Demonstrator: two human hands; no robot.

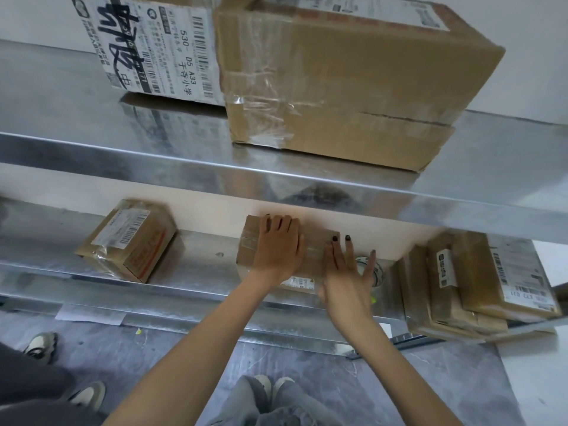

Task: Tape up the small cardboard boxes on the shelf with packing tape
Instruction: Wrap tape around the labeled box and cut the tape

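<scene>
**Both palms flat on the small box**

The metal shelf (199,250) that I reach into runs across in front of both my arms, and the upper shelf (92,149) hangs above my hands. Up there, above and beyond my fingers, sits a large cardboard box (353,87) banded with clear tape. Touching it, further towards my left-hand side, is a white labelled carton (147,47) with black marker writing.

On the lower level, well out past my right hand, a stack of flat parcels (461,287) leans at the shelf end. Well apart from my left hand, on its outer side, a small taped box (129,238) with a barcode label stands at an angle.

The small cardboard box (246,256) I am working on lies directly under both hands, at the front of the lower level, with clear tape across its top. My left hand (278,244) lies palm down on it, released, its fingers reaching the far edge. My right hand (347,278) lies beside it on the box's right part, fingers straight and spread, grasping nothing.

Just behind my right hand the tape roll (378,272) shows between my spread fingers, partly hidden.
</scene>
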